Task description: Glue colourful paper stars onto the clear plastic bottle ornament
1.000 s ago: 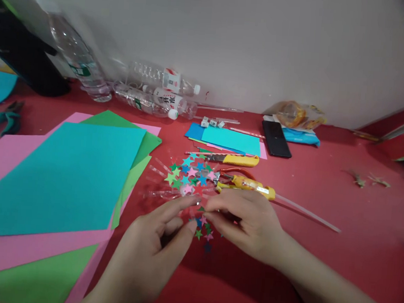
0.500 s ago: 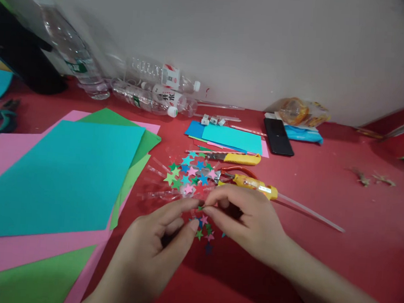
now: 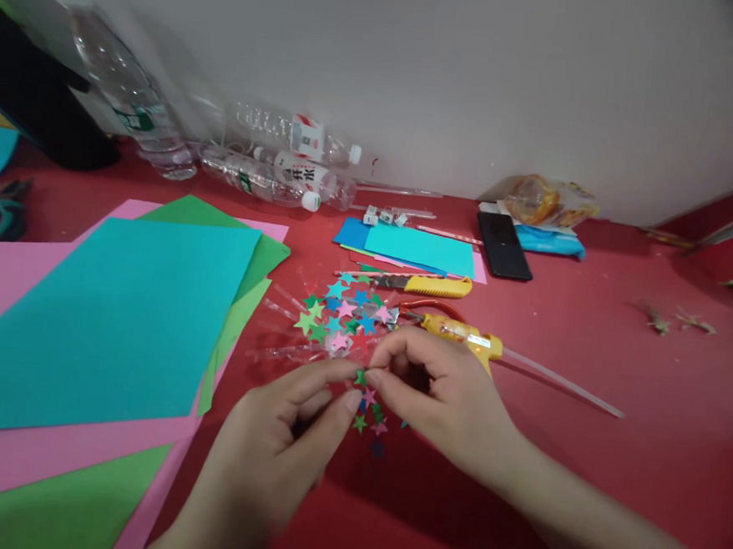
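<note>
Between the thumb and fingertip of my right hand is a small green paper star. My left hand is just left of it, thumb and index finger apart, with the index tip close to the star; whether it touches is unclear. Below my fingertips lie loose paper stars, among them a pink star and a dark blue star. Just beyond my hands is a cluster of coloured stars with clear plastic strips spreading out from it.
Large coloured sheets cover the left side. A yellow cutter knife, a yellow glue gun with a glue stick and a phone lie to the right. Plastic bottles lie along the wall; pliers are far left.
The green star shows more fully between my hands now, and my left thumb has shifted slightly. The whole view has drifted a little; the other things stay in place.
</note>
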Motion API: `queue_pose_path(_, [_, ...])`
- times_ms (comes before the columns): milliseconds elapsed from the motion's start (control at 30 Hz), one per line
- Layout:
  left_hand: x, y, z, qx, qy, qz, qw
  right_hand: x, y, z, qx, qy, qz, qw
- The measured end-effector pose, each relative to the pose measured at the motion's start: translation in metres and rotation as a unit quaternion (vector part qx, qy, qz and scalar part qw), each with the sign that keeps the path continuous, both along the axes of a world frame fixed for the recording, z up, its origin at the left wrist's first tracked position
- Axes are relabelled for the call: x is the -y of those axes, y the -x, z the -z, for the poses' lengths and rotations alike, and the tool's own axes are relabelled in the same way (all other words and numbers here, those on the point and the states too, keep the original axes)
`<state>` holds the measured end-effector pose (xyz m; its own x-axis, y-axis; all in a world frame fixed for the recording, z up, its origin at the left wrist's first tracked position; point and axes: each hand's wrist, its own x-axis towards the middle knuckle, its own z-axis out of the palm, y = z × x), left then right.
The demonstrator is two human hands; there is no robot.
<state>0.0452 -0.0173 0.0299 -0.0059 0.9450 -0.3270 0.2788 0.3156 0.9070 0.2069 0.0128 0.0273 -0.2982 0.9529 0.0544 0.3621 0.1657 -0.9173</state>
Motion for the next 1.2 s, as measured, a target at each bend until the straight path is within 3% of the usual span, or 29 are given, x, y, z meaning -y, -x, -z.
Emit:
queue_pose_path(467, [-0.005,-0.003,-0.001,0.100,0.041,-0.029,0.994,0.005,0.003,0.007,-0.005,-0.017,0.020,1.000])
queue_pose_path(700, [-0.012,0.001,0.009,0.125,0.031,-0.016,0.992,0.006,0.003,0.006,-0.010,-0.050,0.026,0.998])
queue_pose_path(1200, [-0.014,0.005,0.021,0.116,0.038,-0.076,0.990,0.006,0.000,0.006,0.017,-0.066,0.007,0.998])
